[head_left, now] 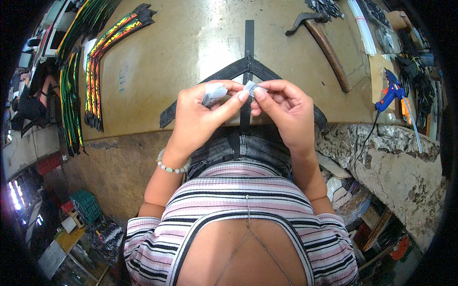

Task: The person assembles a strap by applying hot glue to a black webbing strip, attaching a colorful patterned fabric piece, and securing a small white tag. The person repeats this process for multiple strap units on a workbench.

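Observation:
Between my two hands is a small pale grey, flat piece (250,87) that looks like a fabric tag; its exact kind is too small to tell. My left hand (195,112) pinches one side of it between thumb and forefinger. Tucked in that same hand is a bunch of similar grey-white pieces (214,93). My right hand (291,112) pinches the other side, thumb on top. Beneath the hands, black woven straps (224,74) spread in an inverted V on the table, joined at the peak. A narrower black webbing strip (249,38) runs through the middle.
The brown table (167,47) carries patterned red, yellow and green straps (94,81) at left. On the right lie a wooden-handled hammer (327,50), a blue glue gun (392,93) with its cord hanging over the edge, and white sticks (362,28). A broken wall (391,167) stands below.

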A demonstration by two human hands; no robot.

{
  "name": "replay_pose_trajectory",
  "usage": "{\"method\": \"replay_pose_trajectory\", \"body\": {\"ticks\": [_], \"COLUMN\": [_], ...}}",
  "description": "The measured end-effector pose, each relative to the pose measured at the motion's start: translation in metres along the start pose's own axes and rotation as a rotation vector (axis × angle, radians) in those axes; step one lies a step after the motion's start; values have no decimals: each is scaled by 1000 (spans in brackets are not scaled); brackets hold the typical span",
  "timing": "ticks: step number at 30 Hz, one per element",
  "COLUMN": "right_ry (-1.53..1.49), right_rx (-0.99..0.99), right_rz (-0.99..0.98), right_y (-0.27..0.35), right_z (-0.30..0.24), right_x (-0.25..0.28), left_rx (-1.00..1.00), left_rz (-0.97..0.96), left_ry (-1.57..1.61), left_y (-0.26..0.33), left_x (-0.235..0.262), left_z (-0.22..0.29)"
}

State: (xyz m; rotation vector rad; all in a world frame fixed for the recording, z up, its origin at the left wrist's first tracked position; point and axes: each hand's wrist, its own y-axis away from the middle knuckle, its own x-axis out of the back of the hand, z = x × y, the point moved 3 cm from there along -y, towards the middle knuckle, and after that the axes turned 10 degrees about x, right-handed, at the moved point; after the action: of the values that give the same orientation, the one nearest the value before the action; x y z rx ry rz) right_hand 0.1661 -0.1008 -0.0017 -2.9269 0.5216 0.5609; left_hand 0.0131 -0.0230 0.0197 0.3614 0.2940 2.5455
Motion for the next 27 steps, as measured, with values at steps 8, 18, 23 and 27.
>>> {"method": "replay_pose_trajectory", "body": {"ticks": [8,18,23,27], "right_ry": [-62,523,870,947], "right_rx": [-16,2,9,23], "right_rz": [-28,-58,-81,-44], "right_y": [-2,-26,-54,-58], "right_z": [2,-23,-11,-1], "right_x": [-1,9,17,19], "left_rx": [4,-150,-169,-121], "left_rz": [-18,83,136,124], "left_ry": [39,-213,-534,-492], "left_y": [-4,-30,-54,-60], "left_x": [0,-3,-9,-10], "left_z": [2,5,4,-2]}}
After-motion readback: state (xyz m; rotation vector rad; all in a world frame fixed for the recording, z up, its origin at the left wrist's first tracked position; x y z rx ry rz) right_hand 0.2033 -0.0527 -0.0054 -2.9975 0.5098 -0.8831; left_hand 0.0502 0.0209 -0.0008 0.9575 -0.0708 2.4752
